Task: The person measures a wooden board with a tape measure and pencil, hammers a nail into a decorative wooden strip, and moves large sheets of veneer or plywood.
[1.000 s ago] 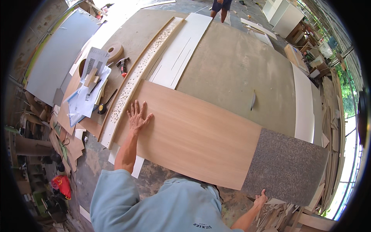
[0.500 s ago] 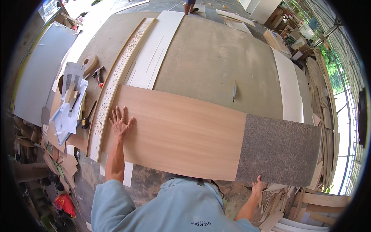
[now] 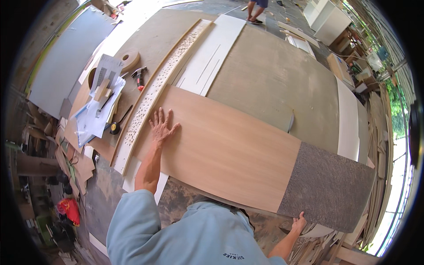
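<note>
My left hand [image 3: 162, 127] lies flat, fingers spread, on the left part of a long light wood-grain panel [image 3: 229, 145]. To the right, the panel meets a dark grey-brown mottled section [image 3: 329, 187] along a straight line; whether the two are one piece I cannot tell. At the near edge by that line, my right hand [image 3: 298, 223] grips the dark section, its lower fingers partly hidden. Along the panel's left end runs a pale strip with many small holes [image 3: 152, 95]. Beneath the panel's far edge lies a white slotted board [image 3: 216, 55].
Left of the strip are a hammer [image 3: 140, 78], a tape roll [image 3: 129, 61], papers [image 3: 102, 112] and a tape measure [image 3: 115, 128]. A thin curved piece [image 3: 291, 121] rests on the large worktop [image 3: 274, 75]. A person [image 3: 256, 11] stands beyond it. Wood offcuts [image 3: 316, 247] pile up at lower right.
The view has turned, so the panel and worktop appear more tilted, with the right end lower. Both hands keep about the same places on the panel.
</note>
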`<state>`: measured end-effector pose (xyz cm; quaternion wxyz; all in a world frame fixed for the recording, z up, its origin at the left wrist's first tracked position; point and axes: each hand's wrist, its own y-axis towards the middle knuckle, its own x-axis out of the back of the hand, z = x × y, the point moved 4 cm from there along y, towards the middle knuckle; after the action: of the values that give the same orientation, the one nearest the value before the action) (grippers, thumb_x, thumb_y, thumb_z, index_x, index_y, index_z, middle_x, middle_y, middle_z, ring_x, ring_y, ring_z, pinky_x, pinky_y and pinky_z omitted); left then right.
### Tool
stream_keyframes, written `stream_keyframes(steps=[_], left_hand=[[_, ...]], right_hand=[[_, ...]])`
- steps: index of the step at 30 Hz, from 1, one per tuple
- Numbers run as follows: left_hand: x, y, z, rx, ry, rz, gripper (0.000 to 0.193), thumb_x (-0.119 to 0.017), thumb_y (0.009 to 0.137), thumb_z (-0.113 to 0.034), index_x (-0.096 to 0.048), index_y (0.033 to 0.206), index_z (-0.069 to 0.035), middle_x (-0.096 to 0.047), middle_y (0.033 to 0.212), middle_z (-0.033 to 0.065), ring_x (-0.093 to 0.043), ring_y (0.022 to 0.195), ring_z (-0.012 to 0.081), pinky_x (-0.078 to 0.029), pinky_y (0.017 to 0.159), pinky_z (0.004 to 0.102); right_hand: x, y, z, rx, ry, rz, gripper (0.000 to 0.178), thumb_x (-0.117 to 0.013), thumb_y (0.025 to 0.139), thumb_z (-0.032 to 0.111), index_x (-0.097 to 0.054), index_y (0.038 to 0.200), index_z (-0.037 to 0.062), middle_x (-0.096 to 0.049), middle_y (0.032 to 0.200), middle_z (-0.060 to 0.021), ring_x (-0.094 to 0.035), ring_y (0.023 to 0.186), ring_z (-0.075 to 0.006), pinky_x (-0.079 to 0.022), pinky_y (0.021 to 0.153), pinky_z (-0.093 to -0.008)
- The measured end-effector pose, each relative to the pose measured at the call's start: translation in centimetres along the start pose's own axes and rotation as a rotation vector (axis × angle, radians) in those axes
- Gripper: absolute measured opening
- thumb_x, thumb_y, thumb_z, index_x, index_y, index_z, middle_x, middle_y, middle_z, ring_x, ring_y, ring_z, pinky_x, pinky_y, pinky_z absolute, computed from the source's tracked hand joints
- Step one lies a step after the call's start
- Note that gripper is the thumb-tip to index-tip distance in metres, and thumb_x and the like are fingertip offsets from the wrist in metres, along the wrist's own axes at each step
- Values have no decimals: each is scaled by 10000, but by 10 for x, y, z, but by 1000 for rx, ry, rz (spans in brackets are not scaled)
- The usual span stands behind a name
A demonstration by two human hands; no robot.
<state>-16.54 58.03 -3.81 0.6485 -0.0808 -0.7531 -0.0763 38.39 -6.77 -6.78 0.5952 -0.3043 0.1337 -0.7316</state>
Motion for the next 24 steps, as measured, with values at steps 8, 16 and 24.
stream_keyframes(steps=[8,16,24], left_hand=[[6,12,-8,0,8,23,782,-434,833,-684,-222,1483,-304,-72,1566,101,-30,1437,331,-44,1117,584],[-1,24,-13,4,8,13,786,-409,832,-701,-217,1483,-307,-76,1566,100,-34,1438,331,-26,1114,589],[-1,36,-18,0,40,8,773,-417,836,-694,-220,1481,-316,-78,1567,84,-37,1438,325,-42,1112,595]], right_hand=[[-12,-1,12,8,6,5,652,-728,821,188,-392,1298,-104,-365,1372,-227,-369,1255,-388,-332,1041,-478],[-23,-9,36,1,-22,-144,667,-732,817,170,-373,1295,-126,-394,1354,-223,-396,1231,-379,-326,1033,-482],[-27,1,38,-3,12,-67,606,-730,811,143,-416,1274,-90,-463,1284,-189,-473,1108,-321,-357,975,-461]])
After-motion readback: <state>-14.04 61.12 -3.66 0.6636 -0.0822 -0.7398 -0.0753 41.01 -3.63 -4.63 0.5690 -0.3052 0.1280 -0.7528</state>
